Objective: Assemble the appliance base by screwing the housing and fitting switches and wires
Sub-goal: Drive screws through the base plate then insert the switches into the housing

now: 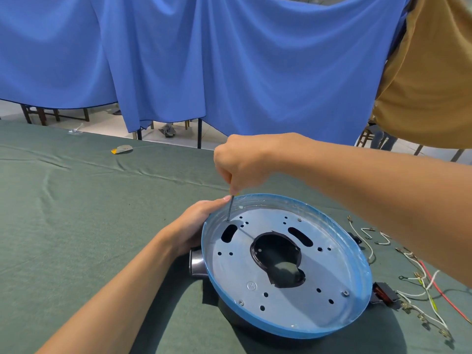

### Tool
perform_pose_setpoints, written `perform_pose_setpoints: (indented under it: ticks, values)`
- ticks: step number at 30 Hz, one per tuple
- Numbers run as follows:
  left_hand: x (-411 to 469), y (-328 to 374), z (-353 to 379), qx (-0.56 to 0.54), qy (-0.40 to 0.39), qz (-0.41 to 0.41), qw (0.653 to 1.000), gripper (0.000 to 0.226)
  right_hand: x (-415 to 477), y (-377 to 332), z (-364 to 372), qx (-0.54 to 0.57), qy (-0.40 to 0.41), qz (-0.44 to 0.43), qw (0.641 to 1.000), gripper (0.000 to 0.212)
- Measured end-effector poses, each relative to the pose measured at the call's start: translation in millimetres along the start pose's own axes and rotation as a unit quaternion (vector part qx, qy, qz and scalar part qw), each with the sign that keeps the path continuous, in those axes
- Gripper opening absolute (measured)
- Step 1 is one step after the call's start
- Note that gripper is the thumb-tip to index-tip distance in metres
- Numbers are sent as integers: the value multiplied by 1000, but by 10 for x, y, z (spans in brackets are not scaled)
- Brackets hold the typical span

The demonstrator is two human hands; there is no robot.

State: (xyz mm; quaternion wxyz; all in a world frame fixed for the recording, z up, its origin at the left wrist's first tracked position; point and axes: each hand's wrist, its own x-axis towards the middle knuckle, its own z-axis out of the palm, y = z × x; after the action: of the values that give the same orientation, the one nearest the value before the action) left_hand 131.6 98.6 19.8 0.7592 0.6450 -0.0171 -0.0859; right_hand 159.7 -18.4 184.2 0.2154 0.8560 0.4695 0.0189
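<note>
A round appliance base (pixel 286 325) with a blue rim and a silver inner plate lies on the green cloth. The plate has several holes, two slots and a large dark central opening. My right hand (pixel 242 162) grips a screwdriver (pixel 230 208) upright, its tip at a screw hole at the plate's far left. My left hand (pixel 194 226) holds the base's left rim, fingers curled around it. A silver round knob (pixel 197 263) sticks out from the base's left side. A black and red rocker switch (pixel 384 295) lies just right of the base.
Several loose white, red and yellow-green wires (pixel 421 279) with terminals lie on the cloth at the right. A small grey and yellow item (pixel 122 149) sits near the table's far edge. Blue curtains hang behind the table (pixel 76 226); a tan cloth hangs at upper right.
</note>
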Motion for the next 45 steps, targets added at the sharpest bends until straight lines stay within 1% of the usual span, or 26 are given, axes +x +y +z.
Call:
perform_pose_setpoints:
  ticks: [2, 3, 6, 9, 11, 13, 15, 16, 18, 19, 21, 22, 24, 27, 29, 31, 32, 34, 37, 39, 41, 42, 45]
  values:
    - [1, -8, -7, -7, -4, 0, 1000, 48, -18, 2, 14, -4, 23, -19, 1000, 43]
    - [3, -15, -9, -10, -2, 1, 1000, 47, -19, -1, 22, -9, 22, -17, 1000, 43]
    - [13, -20, 6, -7, 19, -1, 1000, 40, 19, -19, 18, -16, 0, 20, 1000, 37]
    - [9, -20, 15, -7, 34, -5, 999, 37, 86, -83, -16, -2, -67, 63, 996, 30]
    - [1, -15, 21, -12, 32, -4, 999, 38, 121, -90, -29, 3, -87, 69, 994, 28]
    - [-3, -18, 26, -3, 40, -3, 999, 40, 89, -70, -54, 15, -92, 60, 994, 21]
    - [3, -30, 29, 2, 46, -2, 999, 41, 25, -40, -64, 30, -69, 30, 997, 14]
    - [7, -33, 30, 4, 49, -3, 999, 42, -6, -34, -60, 30, -43, 11, 999, 14]
    - [12, -34, 28, 13, 57, -5, 998, 44, -43, -28, -30, 29, 11, -14, 999, 4]
    - [8, -34, 25, 18, 59, -4, 998, 45, -47, -26, -11, 17, 30, -17, 999, 6]
    - [1, -29, 25, 24, 57, 0, 998, 45, -32, -37, 22, -9, 46, -3, 999, 23]
    - [-2, -30, 30, 23, 56, 2, 998, 44, -24, -37, 25, -11, 46, 5, 999, 27]
    - [-12, -21, 42, 19, 59, 6, 998, 37, 9, -27, 28, 14, 26, 21, 999, 33]
    - [-21, -13, 62, 17, 66, 11, 998, 31, 40, -42, 19, 73, -28, 46, 996, 42]
    - [-28, -9, 67, 19, 69, 11, 997, 30, 31, -50, -16, 83, -53, 51, 994, 40]
    - [-24, -20, 57, 17, 70, 11, 997, 30, -3, -46, -57, 72, -65, 34, 995, 24]
    - [-20, -25, 53, 16, 70, 12, 997, 30, -13, -43, -65, 60, -59, 20, 996, 17]
    - [-6, -32, 39, 22, 69, 13, 997, 32, -24, -51, -53, 39, -27, -9, 999, 13]
    - [25, -45, 19, 23, 74, 7, 997, 38, 10, -139, -18, -2, 23, -55, 998, 13]
    - [44, -57, 4, 20, 73, 4, 997, 42, 56, -193, -25, -10, 35, -58, 998, 19]
    - [43, -64, 3, 21, 67, 4, 998, 42, 101, -220, -43, -11, 27, -46, 999, 32]
    - [39, -64, 3, 19, 66, 5, 998, 42, 125, -228, -53, -10, 20, -37, 999, 35]
    - [13, -48, 19, 23, 70, 9, 997, 41, 213, -216, -48, 34, -6, 16, 999, 32]
